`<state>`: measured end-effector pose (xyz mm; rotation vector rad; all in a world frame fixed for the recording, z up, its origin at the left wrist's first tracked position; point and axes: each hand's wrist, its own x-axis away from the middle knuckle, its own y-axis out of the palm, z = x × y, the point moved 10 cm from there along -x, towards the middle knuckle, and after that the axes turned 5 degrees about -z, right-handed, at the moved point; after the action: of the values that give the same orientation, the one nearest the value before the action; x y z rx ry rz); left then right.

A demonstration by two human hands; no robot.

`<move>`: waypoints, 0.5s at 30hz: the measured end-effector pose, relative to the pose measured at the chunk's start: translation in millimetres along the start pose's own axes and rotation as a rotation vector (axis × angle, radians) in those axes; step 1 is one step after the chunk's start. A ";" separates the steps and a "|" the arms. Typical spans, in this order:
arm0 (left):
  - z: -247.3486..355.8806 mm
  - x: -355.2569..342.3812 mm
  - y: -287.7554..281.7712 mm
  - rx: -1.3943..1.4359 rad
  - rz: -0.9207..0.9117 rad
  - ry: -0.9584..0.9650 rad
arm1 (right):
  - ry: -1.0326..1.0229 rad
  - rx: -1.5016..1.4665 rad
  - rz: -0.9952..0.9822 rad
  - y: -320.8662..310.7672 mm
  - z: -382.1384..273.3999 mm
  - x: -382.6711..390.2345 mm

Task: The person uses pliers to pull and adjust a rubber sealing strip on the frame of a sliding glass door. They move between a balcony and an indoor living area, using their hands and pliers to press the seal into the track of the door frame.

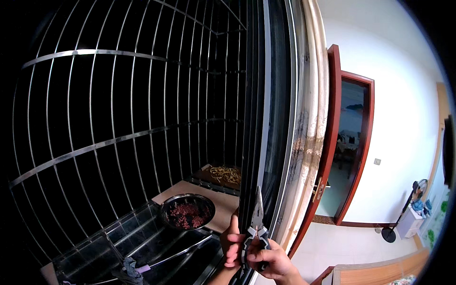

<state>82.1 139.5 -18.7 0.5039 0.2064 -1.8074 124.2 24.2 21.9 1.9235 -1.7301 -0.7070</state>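
Note:
In my right hand is a pair of needle-nose pliers with black and grey handles. Its long jaws point upward along the dark window frame, and their tips look close together. On the left side of that frame my left hand has its fingers curled at the edge, beside the pliers' handles. The frame hides part of this hand.
Metal security bars enclose the left side. Within them, a dark round pan of reddish pieces rests on a board; yellowish strips lie behind. A curtain, red-brown door and standing fan are at right.

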 end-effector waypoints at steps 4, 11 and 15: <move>21.6 7.6 3.1 0.006 -0.045 -0.033 | 0.073 0.004 -0.282 34.9 2.1 10.5; 41.9 28.1 -0.9 -0.372 -0.028 0.132 | 0.021 0.087 -0.124 7.7 6.1 22.5; 33.3 39.5 -4.6 -0.285 -0.083 0.030 | 0.081 0.119 -0.168 -27.2 38.9 30.5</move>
<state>61.4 93.4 -6.9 0.3236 0.5037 -1.8137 122.3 -3.0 -27.5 2.1679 -1.6079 -0.5867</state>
